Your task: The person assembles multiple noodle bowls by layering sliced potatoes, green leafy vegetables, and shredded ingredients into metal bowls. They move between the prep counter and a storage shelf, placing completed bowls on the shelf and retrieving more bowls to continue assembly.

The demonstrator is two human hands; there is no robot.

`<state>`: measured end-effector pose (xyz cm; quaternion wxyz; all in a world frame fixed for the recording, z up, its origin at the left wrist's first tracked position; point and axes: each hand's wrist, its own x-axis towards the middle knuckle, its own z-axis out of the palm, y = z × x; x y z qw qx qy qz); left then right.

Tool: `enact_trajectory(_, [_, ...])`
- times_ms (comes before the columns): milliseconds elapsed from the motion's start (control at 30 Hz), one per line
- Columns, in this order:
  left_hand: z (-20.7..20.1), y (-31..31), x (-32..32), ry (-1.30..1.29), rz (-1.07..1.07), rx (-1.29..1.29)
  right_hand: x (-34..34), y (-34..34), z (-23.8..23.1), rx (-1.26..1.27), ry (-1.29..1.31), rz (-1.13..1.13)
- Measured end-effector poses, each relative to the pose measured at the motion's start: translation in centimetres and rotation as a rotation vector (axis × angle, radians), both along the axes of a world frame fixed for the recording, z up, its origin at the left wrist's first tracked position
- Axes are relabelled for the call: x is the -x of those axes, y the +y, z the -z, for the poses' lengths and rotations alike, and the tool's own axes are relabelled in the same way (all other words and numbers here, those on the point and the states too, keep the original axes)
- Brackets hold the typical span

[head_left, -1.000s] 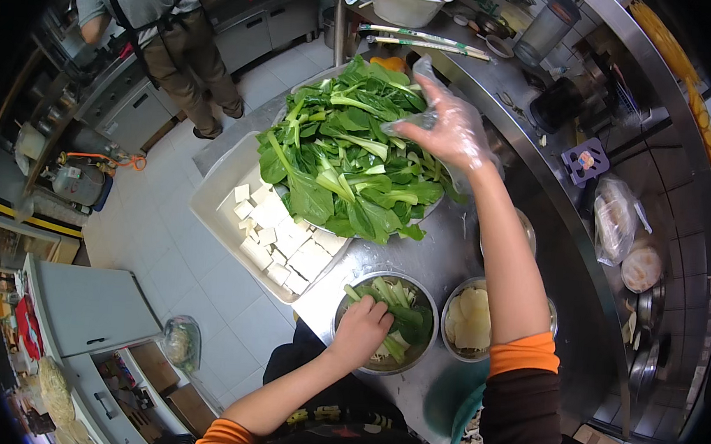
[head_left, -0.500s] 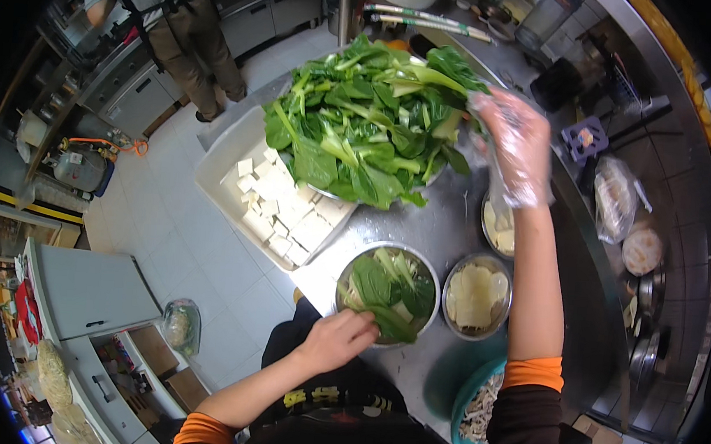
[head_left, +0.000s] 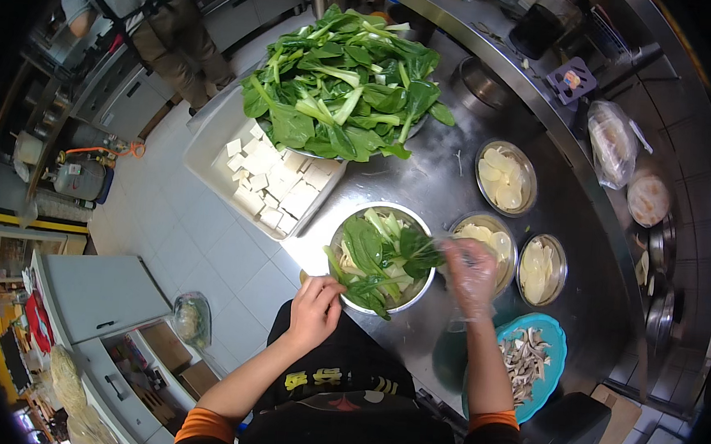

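Note:
A metal bowl in front of me holds leafy greens and pale pieces under them. At its near left rim is my bare left hand, fingers curled in against the edge beside a leaf. My right hand, in a clear plastic glove, is closed on a dark green leaf over the bowl's right rim; its fingertips are partly hidden. Beyond the bowl rises a big heap of leafy greens. Next to that heap, white tofu cubes lie in a white tub.
Three metal bowls of pale slices stand to the right. A teal basin of sliced mushrooms is near my right forearm. Bagged food lies at the far right. Another person stands at the upper left.
My right hand has come from the big heap down to the bowl with greens in it. My left hand has shifted slightly left along the rim. The view has moved too.

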<state>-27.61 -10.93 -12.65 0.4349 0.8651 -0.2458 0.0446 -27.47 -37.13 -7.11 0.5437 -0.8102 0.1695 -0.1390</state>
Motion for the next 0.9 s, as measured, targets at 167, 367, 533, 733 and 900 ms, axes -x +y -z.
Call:
enact_trajectory(167, [-1.0, -3.0, -0.6, -0.065, -0.024, -0.030, 2.9, -6.7, 0.4, -0.359, -0.069, 0.403])
enact_trajectory(367, [-1.2, -5.3, -3.4, -0.089, 0.158, -0.231, 4.9, -12.4, 2.7, 0.816, 0.182, 0.048])
enact_trajectory(533, [-1.6, -5.0, -4.4, -0.181, 0.078, -0.152, 7.9, -15.9, 4.4, 0.743, 0.723, 0.060])
enact_trajectory(733, [-2.7, -4.3, -3.2, -0.008, 0.245, -0.469, 8.7, -16.9, 10.8, 0.550, 0.691, -0.018])
enact_trajectory(900, [-1.8, -4.6, -3.1, -0.042, 0.203, -0.501, 8.9, -16.6, 13.0, 0.412, 0.524, 0.251])
